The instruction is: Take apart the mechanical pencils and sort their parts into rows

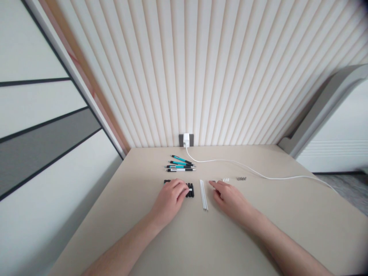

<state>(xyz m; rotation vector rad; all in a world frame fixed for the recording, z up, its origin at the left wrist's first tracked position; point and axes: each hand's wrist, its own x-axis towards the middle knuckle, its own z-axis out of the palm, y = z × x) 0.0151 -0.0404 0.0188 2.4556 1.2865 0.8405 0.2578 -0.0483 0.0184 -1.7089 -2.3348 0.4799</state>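
Surface, pale beige, seen from the near side. Left hand closed over a row of short black tubes, thumb and forefinger pinching what looks like a small white piece; too tiny to be certain. Right hand holds nothing that I can see: forefinger stretched out, thumb apart from it, the fingertip at or just beside a tiny dark bit.

Between the hands, a bundle of slim white rods, lying side by side. Beyond the right hand, little white pieces, then small coiled metal bits further right. Behind the black tubes, four slim pens, whole by the look of them, three blue and black, one white and black.

Progress, as I judge it: the four pens look complete; the loose parts are set out by kind, and none in the groups that I can make out is joined. Handling of these small parts seems unfinished.
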